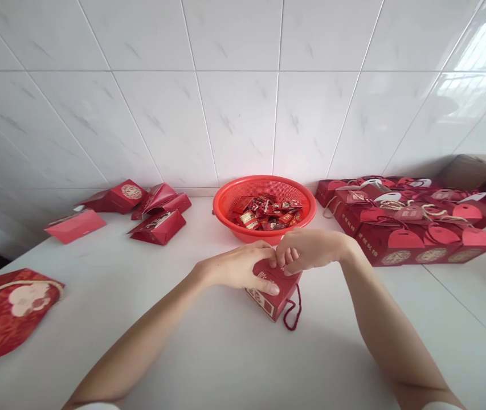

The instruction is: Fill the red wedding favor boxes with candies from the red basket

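Note:
A small red box [274,285] with pale lettering sits on the white table, tilted toward me, in front of the basket. A dark red cord [297,319] hangs off its right side onto the table. My left hand [243,267] grips the box from the left, thumb on its near face and fingers over the top. At the box's upper right edge, my right hand [306,250] has its fingers curled and pinched; what they hold, if anything, is hidden. Just behind the hands stands a red plastic basket [264,181] with red-wrapped sweets [268,213] in it.
Several packed red boxes [400,245] with cords stand in rows at the right, a brown carton [469,171] behind them. Unfilled-looking red boxes [157,228] lie at the back left. A red bag [12,313] lies at the left edge. A tiled wall [238,125] closes the back.

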### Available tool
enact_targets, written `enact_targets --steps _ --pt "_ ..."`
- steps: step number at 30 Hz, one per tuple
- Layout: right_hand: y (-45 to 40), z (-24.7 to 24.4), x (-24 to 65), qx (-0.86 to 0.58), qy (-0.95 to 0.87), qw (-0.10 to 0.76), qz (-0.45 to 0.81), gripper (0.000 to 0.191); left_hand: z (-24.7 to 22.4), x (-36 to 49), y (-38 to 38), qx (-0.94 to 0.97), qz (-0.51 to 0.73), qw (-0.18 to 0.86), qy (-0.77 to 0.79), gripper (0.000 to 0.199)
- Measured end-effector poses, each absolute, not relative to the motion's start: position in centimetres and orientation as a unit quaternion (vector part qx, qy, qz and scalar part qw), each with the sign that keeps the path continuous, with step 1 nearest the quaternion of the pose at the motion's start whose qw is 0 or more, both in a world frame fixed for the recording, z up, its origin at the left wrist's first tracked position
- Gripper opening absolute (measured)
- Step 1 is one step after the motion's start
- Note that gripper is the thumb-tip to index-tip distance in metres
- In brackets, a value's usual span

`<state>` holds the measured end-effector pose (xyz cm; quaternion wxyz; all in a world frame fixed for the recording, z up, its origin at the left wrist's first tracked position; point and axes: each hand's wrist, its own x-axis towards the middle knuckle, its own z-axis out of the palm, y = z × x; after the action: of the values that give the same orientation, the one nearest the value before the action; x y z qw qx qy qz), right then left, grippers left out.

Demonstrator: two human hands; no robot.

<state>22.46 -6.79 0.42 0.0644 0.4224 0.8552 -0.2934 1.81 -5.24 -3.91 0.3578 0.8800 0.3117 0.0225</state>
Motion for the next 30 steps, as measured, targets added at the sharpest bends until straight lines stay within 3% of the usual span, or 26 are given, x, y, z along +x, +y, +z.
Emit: enact_targets --steps 5,12,18,24,30 --pt "-6.9 1.1 24.0 0.48 0.833 0.03 -0.274 0.026 -5.0 2.8 -5.8 0.878 0.048 0.326 0.347 0.045" --pt "-9.6 -0.3 25.1 0.56 0.793 0.025 -0.239 0.065 -6.6 4.5 -7.2 0.874 0.134 0.229 0.407 0.045" --pt "-13.9 -3.4 23.4 0.614 0.776 0.005 -0.143 0.051 -7.0 5.0 -7.7 0.878 0.168 0.172 0.414 0.03" --pt "-16.1 -5.1 24.5 0.592 0.774 -0.142 -0.173 0.046 -6.9 5.2 -8.9 0.88 0.174 0.207 0.39 0.026" --pt "-17.7 -7.4 22.9 0.655 0.713 -0.2 -0.15 0.073 -7.7 6.0 -9.9 0.882 0.208 0.245 0.345 0.036"
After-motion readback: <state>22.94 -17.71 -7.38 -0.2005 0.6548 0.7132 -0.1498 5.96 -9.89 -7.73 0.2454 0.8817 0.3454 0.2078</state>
